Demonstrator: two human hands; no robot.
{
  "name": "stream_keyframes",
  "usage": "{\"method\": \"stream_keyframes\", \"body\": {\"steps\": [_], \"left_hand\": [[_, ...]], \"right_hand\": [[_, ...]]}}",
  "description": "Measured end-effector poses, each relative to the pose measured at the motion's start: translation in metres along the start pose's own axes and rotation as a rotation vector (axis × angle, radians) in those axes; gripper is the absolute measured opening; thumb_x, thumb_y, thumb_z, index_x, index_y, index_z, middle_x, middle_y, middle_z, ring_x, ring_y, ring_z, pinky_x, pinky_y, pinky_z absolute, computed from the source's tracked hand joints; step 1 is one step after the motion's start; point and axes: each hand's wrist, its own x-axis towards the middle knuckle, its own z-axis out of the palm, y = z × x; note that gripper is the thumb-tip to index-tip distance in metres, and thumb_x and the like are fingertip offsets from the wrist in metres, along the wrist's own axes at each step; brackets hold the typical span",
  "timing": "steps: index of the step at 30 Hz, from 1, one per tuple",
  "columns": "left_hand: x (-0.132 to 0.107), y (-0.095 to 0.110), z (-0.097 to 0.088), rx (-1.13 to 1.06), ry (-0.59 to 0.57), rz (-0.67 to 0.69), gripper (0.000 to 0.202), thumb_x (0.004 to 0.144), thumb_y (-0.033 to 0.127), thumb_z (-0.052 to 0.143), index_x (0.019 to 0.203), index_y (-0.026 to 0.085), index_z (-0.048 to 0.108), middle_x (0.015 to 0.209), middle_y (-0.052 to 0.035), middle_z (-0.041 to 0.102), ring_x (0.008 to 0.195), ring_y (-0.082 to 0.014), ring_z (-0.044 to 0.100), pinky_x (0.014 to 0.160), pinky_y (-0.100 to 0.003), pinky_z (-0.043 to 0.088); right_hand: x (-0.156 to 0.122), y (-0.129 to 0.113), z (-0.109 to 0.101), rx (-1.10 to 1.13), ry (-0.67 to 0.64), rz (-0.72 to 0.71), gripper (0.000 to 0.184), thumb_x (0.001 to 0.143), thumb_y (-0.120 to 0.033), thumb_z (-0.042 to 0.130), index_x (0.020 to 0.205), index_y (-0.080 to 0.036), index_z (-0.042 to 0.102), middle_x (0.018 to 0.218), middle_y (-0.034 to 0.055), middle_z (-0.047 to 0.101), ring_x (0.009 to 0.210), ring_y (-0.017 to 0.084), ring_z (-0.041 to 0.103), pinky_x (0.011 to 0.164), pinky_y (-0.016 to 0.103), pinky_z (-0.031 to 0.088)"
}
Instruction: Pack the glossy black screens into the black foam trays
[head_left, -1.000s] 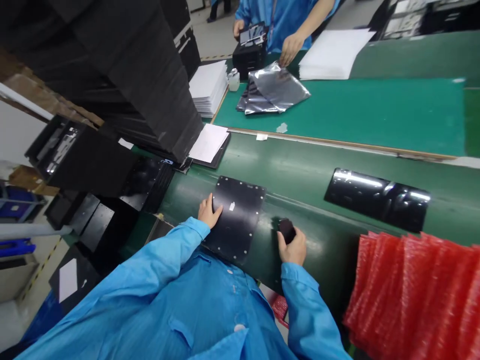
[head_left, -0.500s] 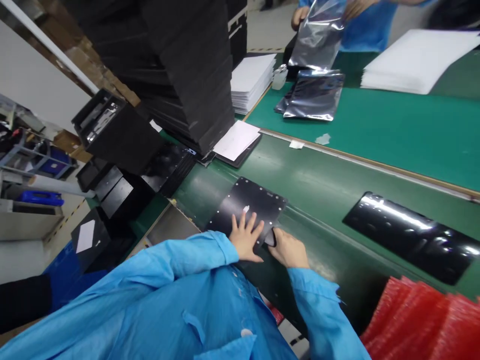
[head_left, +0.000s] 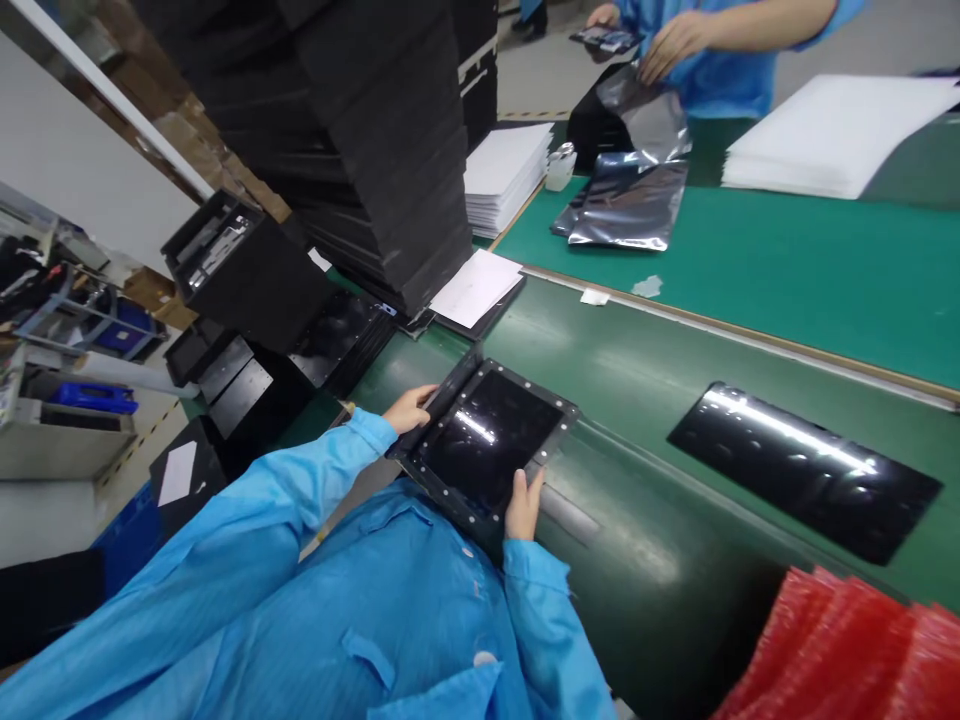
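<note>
A black framed panel (head_left: 491, 440) lies in front of me on the green table, with a glossy dark middle and small pale dots along its matte rim. A narrow black side piece (head_left: 454, 385) stands up along its left edge. My left hand (head_left: 412, 408) is closed on that left side, fingers partly hidden behind it. With thumb and fingers, my right hand (head_left: 523, 503) grips the panel's near right edge. Just right of that hand, a flat grey strip-shaped tool (head_left: 570, 515) lies on the table. Its exact kind is unclear.
A glossy black sheet (head_left: 802, 470) lies to the right, with red bubble wrap (head_left: 847, 650) nearer. A tall black stack (head_left: 382, 150) rises at the back left beside white sheets (head_left: 506, 170). Across the table, a co-worker's hand (head_left: 679, 45) handles silvery bags (head_left: 630, 205).
The panel now shows a glossy face instead of matte black. My right hand has let go of the grey-bladed tool and grips the panel; my left hand moved from flat on top to the left edge.
</note>
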Motion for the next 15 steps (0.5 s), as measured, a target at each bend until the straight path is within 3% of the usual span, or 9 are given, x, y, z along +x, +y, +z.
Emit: {"method": "stream_keyframes", "body": {"steps": [2, 5, 8, 10, 12, 15], "left_hand": [[0.003, -0.009, 0.001, -0.031, 0.011, -0.009, 0.08, 0.045, 0.0, 0.045, 0.124, 0.014, 0.056, 0.119, -0.005, 0.064, 0.117, -0.0275, 0.054, 0.105, -0.041, 0.04], [0.003, -0.014, 0.004, -0.045, 0.025, 0.0, 0.077, 0.046, 0.0, 0.045, 0.121, 0.015, 0.059, 0.118, -0.0037, 0.065, 0.115, -0.0264, 0.055, 0.104, -0.04, 0.04], [0.004, -0.015, 0.004, -0.038, 0.028, 0.005, 0.073, 0.049, 0.002, 0.048, 0.121, 0.013, 0.059, 0.118, -0.0044, 0.065, 0.113, -0.0255, 0.057, 0.104, -0.039, 0.039], [0.005, -0.014, 0.004, -0.004, 0.027, 0.015, 0.07, 0.052, 0.003, 0.05, 0.121, 0.013, 0.058, 0.118, -0.0051, 0.064, 0.112, -0.0249, 0.057, 0.104, -0.038, 0.039], [0.006, -0.014, 0.005, 0.039, 0.027, 0.025, 0.068, 0.054, 0.004, 0.051, 0.121, 0.011, 0.058, 0.119, -0.0066, 0.064, 0.112, -0.0247, 0.057, 0.104, -0.037, 0.039], [0.005, -0.016, 0.008, 0.076, 0.023, 0.024, 0.068, 0.055, 0.003, 0.052, 0.123, 0.01, 0.057, 0.122, -0.008, 0.062, 0.114, -0.0248, 0.055, 0.105, -0.037, 0.037]], "right_hand": [[0.0, -0.004, 0.007, -0.052, -0.025, 0.023, 0.096, 0.079, -0.07, 0.024, 0.146, -0.003, 0.008, 0.152, 0.0211, 0.016, 0.141, 0.029, 0.018, 0.112, 0.045, 0.022], [-0.004, -0.013, -0.006, -0.263, -0.044, -0.156, 0.103, 0.077, -0.071, 0.036, 0.145, 0.0, 0.011, 0.152, 0.0244, 0.014, 0.139, 0.034, 0.022, 0.108, 0.047, 0.029], [-0.025, -0.027, -0.02, -0.517, -0.026, -0.291, 0.081, 0.083, -0.059, 0.04, 0.144, -0.008, 0.026, 0.152, 0.0216, 0.02, 0.122, 0.039, 0.046, 0.089, 0.048, 0.047], [-0.043, -0.037, -0.021, -0.593, -0.091, -0.275, 0.066, 0.086, -0.053, 0.039, 0.14, -0.016, 0.039, 0.151, 0.0193, 0.024, 0.096, 0.034, 0.062, 0.071, 0.044, 0.051], [-0.055, -0.046, -0.018, -0.469, -0.138, -0.223, 0.066, 0.079, -0.054, 0.05, 0.135, -0.018, 0.046, 0.148, 0.0198, 0.028, 0.075, 0.025, 0.063, 0.063, 0.04, 0.051], [-0.05, -0.057, -0.011, 0.093, -0.064, -0.065, 0.074, 0.068, -0.06, 0.061, 0.131, -0.022, 0.047, 0.128, 0.0148, 0.051, 0.059, 0.013, 0.055, 0.058, 0.032, 0.049]]}}
